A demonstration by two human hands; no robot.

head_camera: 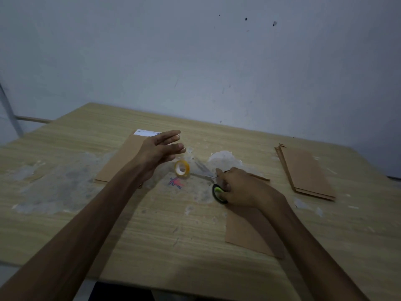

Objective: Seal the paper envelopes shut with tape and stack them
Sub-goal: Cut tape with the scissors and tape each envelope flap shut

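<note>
Near the middle of the tabletop (152, 231) a yellow tape roll (182, 168) stands on edge just below the left hand (159, 153), which hovers with fingers straight and spread, holding nothing. Beside it the right hand (240, 187) curls round the green-and-black handles of the scissors (213, 181), resting over one brown envelope (247, 233). Two envelope stacks lie apart, one behind the left hand (118, 164), one toward the right edge (306, 172); a red-and-blue mark (176, 182) is unreadable.
</note>
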